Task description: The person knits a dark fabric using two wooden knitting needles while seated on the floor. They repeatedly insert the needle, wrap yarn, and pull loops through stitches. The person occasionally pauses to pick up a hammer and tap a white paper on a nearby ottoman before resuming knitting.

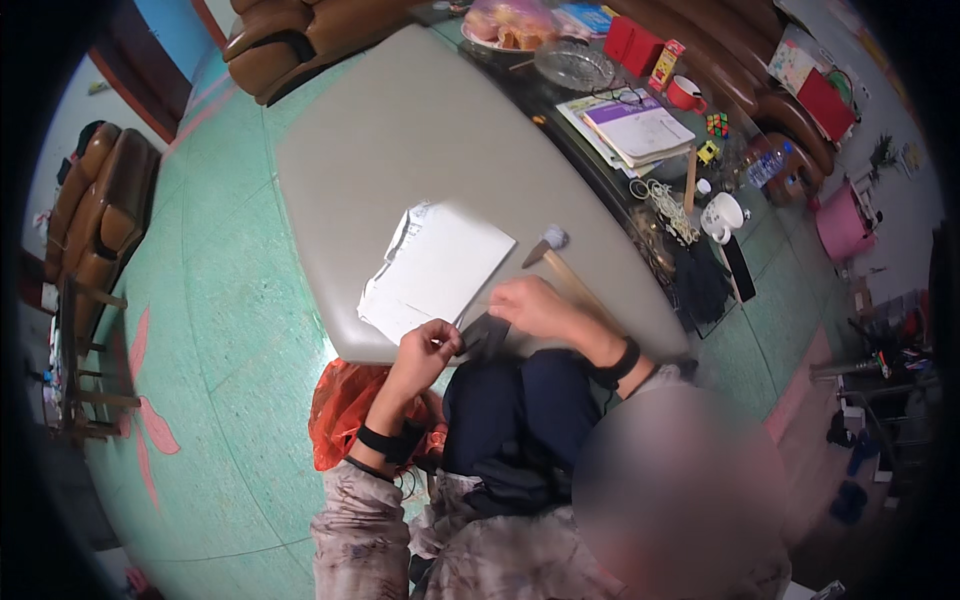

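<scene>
In front of me, a black strip (489,334) lies between my hands at the near edge of the grey padded tabletop (390,135). My left hand (429,349) pinches the dark material at its left side. Just above the strip's right side is my right hand (529,304), its fingertips drawn together. A faint thin strand seems to show at those fingertips, too fine to make out. White sheets (450,259) with a torn left edge lie beyond my hands. To the right rests a hammer (577,281) with a wooden handle, and a grey-blue wad (555,237) touches its head.
An orange-red plastic bag (345,409) hangs beside my left forearm. Along the right, a dark glass table (517,82) carries notebooks (637,127), a glass dish (574,66), a white mug (724,216), a cord bundle (667,206) and a phone (738,270). Brown sofas (315,37) stand around.
</scene>
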Available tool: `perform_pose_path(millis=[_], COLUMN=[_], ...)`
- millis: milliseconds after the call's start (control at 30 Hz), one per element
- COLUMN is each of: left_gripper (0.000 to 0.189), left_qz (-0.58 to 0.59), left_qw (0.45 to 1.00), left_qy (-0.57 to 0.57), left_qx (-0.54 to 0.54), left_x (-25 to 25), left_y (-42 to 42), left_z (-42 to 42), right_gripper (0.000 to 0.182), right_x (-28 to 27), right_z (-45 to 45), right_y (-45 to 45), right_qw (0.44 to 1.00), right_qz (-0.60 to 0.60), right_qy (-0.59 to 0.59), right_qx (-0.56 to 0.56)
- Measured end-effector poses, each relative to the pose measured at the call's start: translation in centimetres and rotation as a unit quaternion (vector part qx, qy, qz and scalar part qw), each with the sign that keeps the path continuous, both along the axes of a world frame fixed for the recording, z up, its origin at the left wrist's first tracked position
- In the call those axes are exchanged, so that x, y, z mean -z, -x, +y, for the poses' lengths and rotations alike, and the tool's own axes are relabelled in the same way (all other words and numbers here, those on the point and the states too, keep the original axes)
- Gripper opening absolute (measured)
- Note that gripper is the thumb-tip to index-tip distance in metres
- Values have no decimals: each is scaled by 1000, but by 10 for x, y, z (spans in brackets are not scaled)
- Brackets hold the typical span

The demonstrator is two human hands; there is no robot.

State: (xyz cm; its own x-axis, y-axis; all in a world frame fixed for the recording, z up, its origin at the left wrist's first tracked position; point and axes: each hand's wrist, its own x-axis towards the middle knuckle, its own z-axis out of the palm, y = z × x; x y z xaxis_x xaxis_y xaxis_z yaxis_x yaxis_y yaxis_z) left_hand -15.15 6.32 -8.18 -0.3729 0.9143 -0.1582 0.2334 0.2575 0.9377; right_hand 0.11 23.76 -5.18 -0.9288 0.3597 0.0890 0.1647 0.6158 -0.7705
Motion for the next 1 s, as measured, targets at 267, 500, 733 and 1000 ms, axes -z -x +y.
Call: perform_pose_path(millis=[267, 500, 733, 1000], left_gripper=[15, 18, 19, 21], left_qz=[-40, 74, -66, -28], left_qw=[999, 994, 992, 989], left_qy=[-11, -53, -80, -104], left_qx=[35, 64, 66, 105], left_x=[-49, -101, -111, -124], left_y=[-27, -59, -79, -93], left_z=[0, -20, -30, -37], right_gripper=[15, 12, 13, 15], right_x=[-41, -81, -93, -115], right_z=[-15, -28, -42, -58], right_y=[-9, -39, -62, -78], right_qw=[988, 927, 967, 985], right_qz=[-6, 18, 37, 101], right_qy=[151, 374, 246, 110], right_qx=[-30, 5, -52, -92])
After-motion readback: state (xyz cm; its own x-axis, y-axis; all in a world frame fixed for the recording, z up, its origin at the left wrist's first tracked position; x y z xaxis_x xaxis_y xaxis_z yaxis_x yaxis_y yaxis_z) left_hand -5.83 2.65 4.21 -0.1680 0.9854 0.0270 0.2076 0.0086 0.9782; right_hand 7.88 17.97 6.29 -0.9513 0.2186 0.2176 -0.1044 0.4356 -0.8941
